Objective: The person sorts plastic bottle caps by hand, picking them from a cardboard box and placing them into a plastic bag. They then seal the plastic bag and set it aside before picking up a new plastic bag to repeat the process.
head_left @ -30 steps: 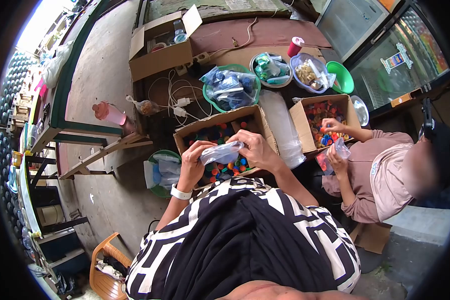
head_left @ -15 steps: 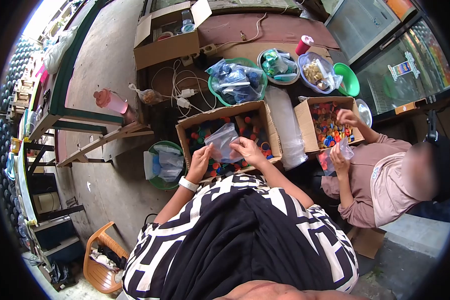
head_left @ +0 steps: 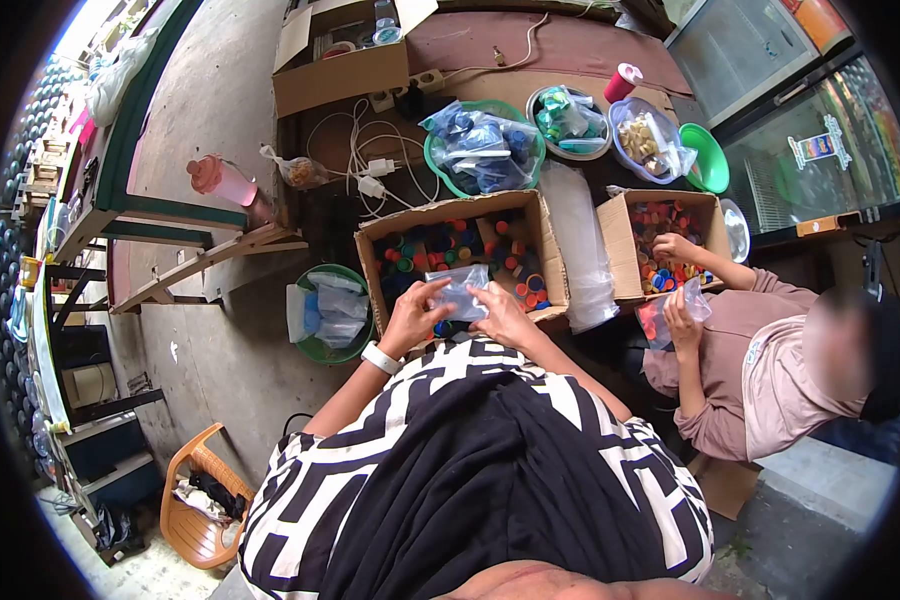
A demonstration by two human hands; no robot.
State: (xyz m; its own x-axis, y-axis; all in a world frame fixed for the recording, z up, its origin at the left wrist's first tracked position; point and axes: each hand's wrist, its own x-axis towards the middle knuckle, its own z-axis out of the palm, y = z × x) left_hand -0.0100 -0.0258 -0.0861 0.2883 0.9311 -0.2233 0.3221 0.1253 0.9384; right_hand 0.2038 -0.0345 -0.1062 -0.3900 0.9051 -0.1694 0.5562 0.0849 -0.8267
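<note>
A clear plastic bag [head_left: 458, 290] is stretched between my two hands, over the near side of a cardboard box [head_left: 560, 262]. My left hand [head_left: 416, 318], with a white band on the wrist, pinches the bag's left side. On its right side the fingers of my right hand [head_left: 502, 316] close on the plastic. No caps can be made out inside the bag. Loose bottle caps [head_left: 515, 255] in red, orange, blue, green and black lie in the box around and behind it.
To the right a co-worker [head_left: 730, 370] reaches into another box [head_left: 620, 245] of caps and holds a bag [head_left: 678, 312]. Plastic sheeting [head_left: 576, 250] lies between the boxes. A green basket [head_left: 335, 350] with bags stands left; a bowl of bagged blue caps [head_left: 482, 150] sits behind.
Both my hands have come slightly down toward my lap, and the bag now lies flatter between them. The co-worker's reaching hand has moved lower into their box.
</note>
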